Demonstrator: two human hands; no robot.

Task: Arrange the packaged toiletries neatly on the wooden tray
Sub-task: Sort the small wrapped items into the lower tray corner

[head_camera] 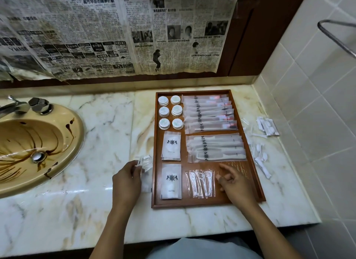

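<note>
The wooden tray [256, 183] lies on the marble counter. It holds round soap packs [170, 112] at the back left, toothbrush packets [209, 114] at the back right, comb packets [215, 148] below them, two flat sachet stacks [171, 147] [171, 181] and clear floss-pick packets [200, 183] at the front. My left hand [127, 179], just left of the tray, holds a bunch of clear packets [144, 162]. Over the tray's bare front right part, my right hand [233, 183] hovers with loosely spread fingers, beside the floss picks.
Loose cotton-bud and small white packets [264, 143] are scattered on the counter right of the tray, by the tiled wall. A stained beige sink [36, 143] with a tap sits at the left. Newspaper covers the wall behind.
</note>
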